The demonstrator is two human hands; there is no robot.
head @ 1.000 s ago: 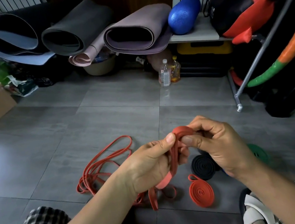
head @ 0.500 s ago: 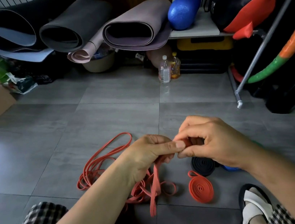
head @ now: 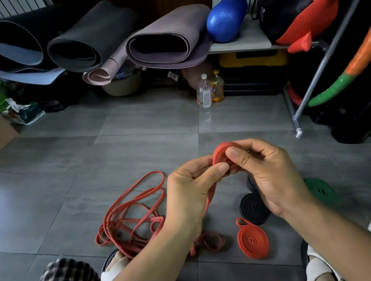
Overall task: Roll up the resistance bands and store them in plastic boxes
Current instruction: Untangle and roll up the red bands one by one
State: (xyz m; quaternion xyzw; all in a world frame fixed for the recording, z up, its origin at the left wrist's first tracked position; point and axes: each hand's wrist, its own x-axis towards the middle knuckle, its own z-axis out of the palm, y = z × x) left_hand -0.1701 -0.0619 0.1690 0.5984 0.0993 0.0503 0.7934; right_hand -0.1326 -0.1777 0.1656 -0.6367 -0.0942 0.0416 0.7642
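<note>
The red coil (head: 220, 154) of a resistance band is held above the floor (head: 65, 171) between both hands. The left hand (head: 191, 189) pinches its lower edge, and the right hand (head: 270, 176) pinches the far side, thumb on its face. Its tail drops into the loose red pile (head: 130, 216). If either pinch slackens, the springy core may unwind, or the tail may snag in that tangle. A red roll (head: 253, 241), black roll (head: 253, 209) and green roll (head: 320, 190) lie nearby. No plastic box shows, and the right hand hides something dark.

Partly coiled red band (head: 220, 154) trails into loose loops (head: 130, 210); red coil (head: 253, 241), black coil (head: 253, 209), green coil (head: 320, 190) lie flat.
</note>
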